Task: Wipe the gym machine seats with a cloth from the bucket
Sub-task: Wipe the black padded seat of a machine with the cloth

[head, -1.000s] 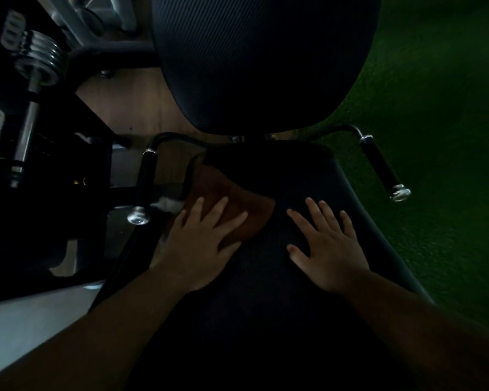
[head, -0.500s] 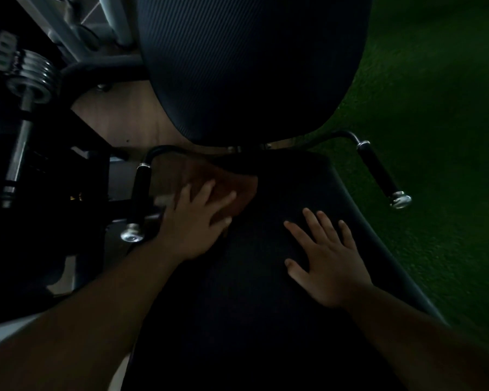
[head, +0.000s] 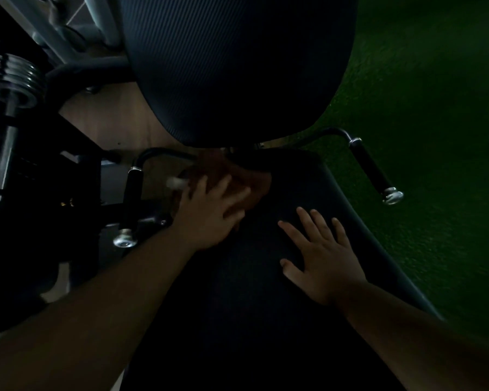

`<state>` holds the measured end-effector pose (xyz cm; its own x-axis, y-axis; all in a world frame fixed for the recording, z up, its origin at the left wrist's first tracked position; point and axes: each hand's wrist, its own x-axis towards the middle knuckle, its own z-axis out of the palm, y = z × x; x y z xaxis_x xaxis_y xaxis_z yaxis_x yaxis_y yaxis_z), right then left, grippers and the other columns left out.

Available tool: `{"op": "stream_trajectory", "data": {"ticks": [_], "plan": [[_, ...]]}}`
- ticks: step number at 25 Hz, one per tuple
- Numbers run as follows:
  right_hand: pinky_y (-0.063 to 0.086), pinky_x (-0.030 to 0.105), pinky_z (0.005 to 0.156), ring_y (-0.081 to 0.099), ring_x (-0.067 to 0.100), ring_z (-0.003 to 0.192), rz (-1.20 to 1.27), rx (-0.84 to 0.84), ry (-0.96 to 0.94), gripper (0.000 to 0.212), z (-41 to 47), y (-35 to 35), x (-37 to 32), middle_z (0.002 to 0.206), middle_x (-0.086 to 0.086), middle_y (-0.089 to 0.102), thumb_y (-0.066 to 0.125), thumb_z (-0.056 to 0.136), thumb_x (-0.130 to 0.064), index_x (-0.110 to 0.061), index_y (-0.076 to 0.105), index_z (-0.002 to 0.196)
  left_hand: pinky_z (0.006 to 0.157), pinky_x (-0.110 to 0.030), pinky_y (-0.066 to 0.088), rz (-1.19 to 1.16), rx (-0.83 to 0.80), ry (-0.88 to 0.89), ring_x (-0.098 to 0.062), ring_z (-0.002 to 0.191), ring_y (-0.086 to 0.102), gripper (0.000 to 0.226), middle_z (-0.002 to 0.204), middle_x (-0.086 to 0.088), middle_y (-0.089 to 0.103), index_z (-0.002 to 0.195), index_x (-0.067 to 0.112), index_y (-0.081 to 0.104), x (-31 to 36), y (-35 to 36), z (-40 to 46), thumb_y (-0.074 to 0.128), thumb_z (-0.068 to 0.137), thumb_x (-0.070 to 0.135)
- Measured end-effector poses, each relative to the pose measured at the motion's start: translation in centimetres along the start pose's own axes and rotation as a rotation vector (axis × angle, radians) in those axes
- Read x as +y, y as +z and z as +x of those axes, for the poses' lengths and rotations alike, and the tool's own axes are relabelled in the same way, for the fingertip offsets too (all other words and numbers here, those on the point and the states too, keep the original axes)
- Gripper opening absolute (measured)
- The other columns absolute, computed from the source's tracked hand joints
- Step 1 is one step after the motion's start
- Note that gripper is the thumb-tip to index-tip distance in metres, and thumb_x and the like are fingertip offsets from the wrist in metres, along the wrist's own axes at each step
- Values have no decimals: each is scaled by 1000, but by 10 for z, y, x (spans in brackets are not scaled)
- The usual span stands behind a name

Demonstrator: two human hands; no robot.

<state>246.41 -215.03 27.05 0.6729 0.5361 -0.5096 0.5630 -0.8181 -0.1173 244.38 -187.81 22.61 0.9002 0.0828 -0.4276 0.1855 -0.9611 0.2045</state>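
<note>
The scene is dim. A black padded seat (head: 266,292) fills the lower middle, with its ribbed black backrest (head: 237,66) standing above it. A reddish-brown cloth (head: 246,176) lies at the seat's far left corner, just under the backrest. My left hand (head: 209,213) presses flat on the cloth with fingers spread. Flat on the bare seat to the right rests my right hand (head: 319,255), fingers straight and apart, holding nothing. No bucket is in view.
Two black side handles with chrome ends flank the seat: left handle (head: 130,204), right handle (head: 374,170). Chrome weight plates on a bar (head: 14,80) sit far left by the machine frame. Green turf (head: 435,136) covers the floor on the right; wood flooring (head: 110,125) shows behind.
My left hand has slid the cloth away from me, from mid-seat up to the far left corner under the backrest. My right hand has stayed flat on the seat.
</note>
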Motion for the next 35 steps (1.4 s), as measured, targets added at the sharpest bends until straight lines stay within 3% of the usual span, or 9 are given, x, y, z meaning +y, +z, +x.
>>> {"op": "stream_trajectory", "data": {"ticks": [3, 7, 10, 16, 23, 28, 30, 32, 35], "plan": [[-19, 49, 119, -27, 19, 149, 13, -8, -6, 79, 0, 0, 0, 164, -2, -26, 12, 84, -76, -47, -14, 153, 119, -57, 8, -12, 29, 58, -25, 153, -2, 54, 165, 21, -3, 140, 72, -1, 8, 6, -47, 9, 87, 76], [-18, 49, 119, -26, 19, 149, 24, 6, 2, 78, 1, 0, 0, 164, -3, -24, 13, 85, -76, -47, -13, 153, 117, -62, 6, -84, -36, -84, -28, 152, -2, 51, 165, 18, -4, 143, 69, 3, 8, -15, 40, 22, 96, 69], [-17, 50, 120, -24, 20, 150, 24, 9, -13, 78, 1, 2, 2, 165, -2, -22, 12, 84, -75, -47, -10, 154, 117, -62, 7, -62, -55, -68, -33, 151, 1, 52, 166, 15, -3, 144, 68, 3, 20, -21, 58, 24, 97, 68], [-15, 50, 121, -24, 20, 151, 35, 14, -9, 80, -1, 2, 3, 165, -1, -23, 14, 86, -75, -43, -9, 155, 120, -55, 4, 42, -54, 97, -26, 152, -11, 59, 162, 22, -17, 137, 72, -15, 29, 4, -89, -4, 80, 76], [-14, 49, 121, -19, 20, 152, 40, 17, 4, 80, 0, 3, 1, 166, -3, -18, 11, 81, -76, -47, -7, 153, 116, -65, 0, -81, -110, -85, -32, 152, -10, 53, 166, 15, -10, 145, 66, 2, 31, -19, 48, 22, 96, 69], [-15, 48, 121, -20, 20, 152, 62, 26, -36, 73, -2, 3, 3, 166, -3, -18, 21, 92, -72, -45, -4, 155, 117, -62, 13, -39, -54, -28, -35, 152, 1, 58, 166, 14, -2, 147, 63, -3, 54, 10, -111, 11, 90, 71], [-15, 48, 121, -19, 20, 152, 56, 24, -26, 70, -2, 2, 2, 166, -3, -18, 23, 95, -70, -46, -3, 155, 108, -65, 32, -2, -40, 38, -40, 148, 23, 62, 165, 10, 19, 148, 61, 11, 77, 21, -195, 21, 88, 69], [-14, 48, 121, -18, 21, 152, 40, 23, -15, 69, -3, 1, 1, 167, -3, -17, 27, 96, -66, -45, -2, 155, 98, -64, 44, 29, -38, -11, -40, 140, 39, 62, 160, 7, 34, 148, 57, 25, 90, 28, -231, 32, 87, 66], [-12, 46, 122, -13, 18, 153, 163, 8, -44, 64, 1, 1, 5, 168, -5, -9, 33, 98, -57, -44, 10, 156, 111, -65, 24, 0, -51, -100, -38, 150, 12, 63, 166, 15, 6, 147, 64, 5, 108, 26, -211, 15, 85, 71]]}}
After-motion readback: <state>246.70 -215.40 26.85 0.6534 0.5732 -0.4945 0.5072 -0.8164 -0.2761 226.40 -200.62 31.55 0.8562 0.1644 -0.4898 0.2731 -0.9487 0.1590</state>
